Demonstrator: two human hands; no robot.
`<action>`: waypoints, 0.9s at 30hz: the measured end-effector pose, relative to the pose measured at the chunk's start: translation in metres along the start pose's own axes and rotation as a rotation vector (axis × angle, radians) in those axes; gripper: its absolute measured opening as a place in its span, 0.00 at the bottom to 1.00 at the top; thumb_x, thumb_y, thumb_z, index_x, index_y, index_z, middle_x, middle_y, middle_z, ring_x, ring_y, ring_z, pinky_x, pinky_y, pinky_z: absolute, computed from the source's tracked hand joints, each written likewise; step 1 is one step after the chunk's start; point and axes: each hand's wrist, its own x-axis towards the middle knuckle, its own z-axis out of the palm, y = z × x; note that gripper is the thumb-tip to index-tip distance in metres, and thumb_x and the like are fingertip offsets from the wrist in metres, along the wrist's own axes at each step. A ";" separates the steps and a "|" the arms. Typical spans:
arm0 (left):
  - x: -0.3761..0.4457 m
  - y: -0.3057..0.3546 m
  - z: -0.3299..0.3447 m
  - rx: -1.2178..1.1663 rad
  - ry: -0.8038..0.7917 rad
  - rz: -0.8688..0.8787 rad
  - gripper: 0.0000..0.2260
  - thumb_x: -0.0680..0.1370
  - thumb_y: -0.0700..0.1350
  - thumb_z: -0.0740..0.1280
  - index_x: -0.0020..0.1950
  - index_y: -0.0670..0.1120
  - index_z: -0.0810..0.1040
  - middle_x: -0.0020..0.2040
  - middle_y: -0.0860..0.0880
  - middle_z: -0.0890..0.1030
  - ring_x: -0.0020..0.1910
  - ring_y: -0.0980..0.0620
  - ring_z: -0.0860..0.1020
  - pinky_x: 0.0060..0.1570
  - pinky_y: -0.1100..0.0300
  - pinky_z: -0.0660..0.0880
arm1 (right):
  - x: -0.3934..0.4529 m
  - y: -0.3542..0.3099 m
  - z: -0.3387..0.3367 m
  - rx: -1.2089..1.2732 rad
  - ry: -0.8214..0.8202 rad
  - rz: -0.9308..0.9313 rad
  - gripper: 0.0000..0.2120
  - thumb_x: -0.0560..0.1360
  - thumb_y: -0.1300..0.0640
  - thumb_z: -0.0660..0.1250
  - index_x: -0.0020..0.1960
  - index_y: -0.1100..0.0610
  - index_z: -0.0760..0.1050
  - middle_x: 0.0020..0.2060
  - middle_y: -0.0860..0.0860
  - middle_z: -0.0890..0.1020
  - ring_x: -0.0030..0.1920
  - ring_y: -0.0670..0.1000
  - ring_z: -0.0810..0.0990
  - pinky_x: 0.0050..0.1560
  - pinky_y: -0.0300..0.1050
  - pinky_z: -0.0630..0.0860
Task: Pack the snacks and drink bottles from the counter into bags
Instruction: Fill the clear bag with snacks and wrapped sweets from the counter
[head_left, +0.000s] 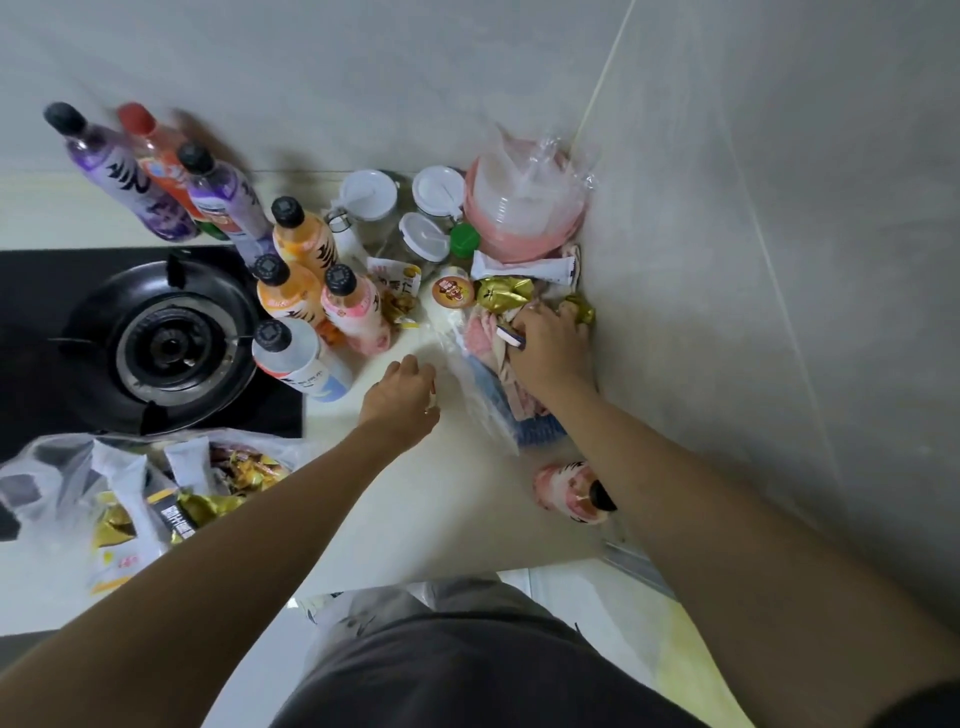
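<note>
Bottles (296, 291): seven stand capped beyond the left hand (402, 397), an eighth (571, 491) lies under the right forearm, half hidden. Left hand pinches the rim of a clear, crinkly plastic bag (467, 384). Right hand (550, 345) reaches among snack packets (506, 293); its fingers are buried, grip impossible to judge. One filled bag (130, 493) sits left of the left forearm.

Grey tiled walls (727, 208) meet in corner; cream counter (441, 509); black gas hob (156, 343).
</note>
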 end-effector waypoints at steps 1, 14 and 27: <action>-0.004 -0.002 -0.002 -0.019 0.012 -0.003 0.16 0.76 0.49 0.72 0.61 0.45 0.75 0.57 0.45 0.74 0.58 0.44 0.73 0.46 0.51 0.75 | -0.003 -0.002 0.000 0.015 0.016 0.004 0.04 0.78 0.54 0.71 0.52 0.52 0.79 0.53 0.52 0.83 0.58 0.59 0.75 0.55 0.53 0.71; -0.095 -0.063 -0.048 -0.161 0.121 0.077 0.16 0.76 0.50 0.71 0.61 0.45 0.75 0.55 0.46 0.74 0.56 0.43 0.75 0.44 0.50 0.76 | -0.078 -0.094 0.015 0.168 0.161 0.051 0.14 0.74 0.56 0.69 0.58 0.55 0.84 0.55 0.56 0.84 0.60 0.61 0.81 0.54 0.52 0.80; -0.232 -0.222 -0.070 -0.201 0.177 -0.029 0.10 0.75 0.51 0.69 0.54 0.50 0.77 0.52 0.50 0.75 0.57 0.45 0.76 0.46 0.51 0.77 | -0.188 -0.290 0.073 0.265 0.036 -0.244 0.05 0.75 0.58 0.69 0.49 0.55 0.83 0.40 0.51 0.79 0.44 0.56 0.80 0.37 0.46 0.70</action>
